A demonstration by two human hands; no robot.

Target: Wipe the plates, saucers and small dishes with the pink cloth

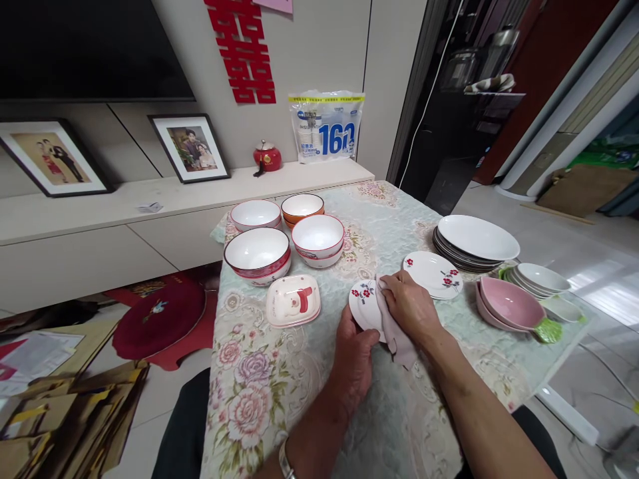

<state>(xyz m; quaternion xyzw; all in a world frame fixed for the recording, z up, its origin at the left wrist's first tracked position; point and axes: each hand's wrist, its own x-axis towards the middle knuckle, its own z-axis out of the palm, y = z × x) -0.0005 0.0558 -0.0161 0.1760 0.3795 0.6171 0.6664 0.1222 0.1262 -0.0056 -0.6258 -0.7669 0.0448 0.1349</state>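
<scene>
A small white plate with red flowers [363, 307] is tilted over the table, gripped at its left and lower edge by my left hand [352, 352], thumb on the face. My right hand [410, 307] presses a pale pinkish cloth [397, 342] against the plate's right side, covering part of it. Just beyond my right hand lies a white plate with red flowers [426, 269]. To the left of my left hand sits a rectangular dish with a red-scarfed figure [293, 303].
Stacked bowls [257, 253] stand at the far left of the flowered tablecloth [279, 406]. On the right are stacked large white plates [479, 236], pink bowls [512, 303] and small white bowls [542, 278]. A red stool [160, 319] stands left of the table.
</scene>
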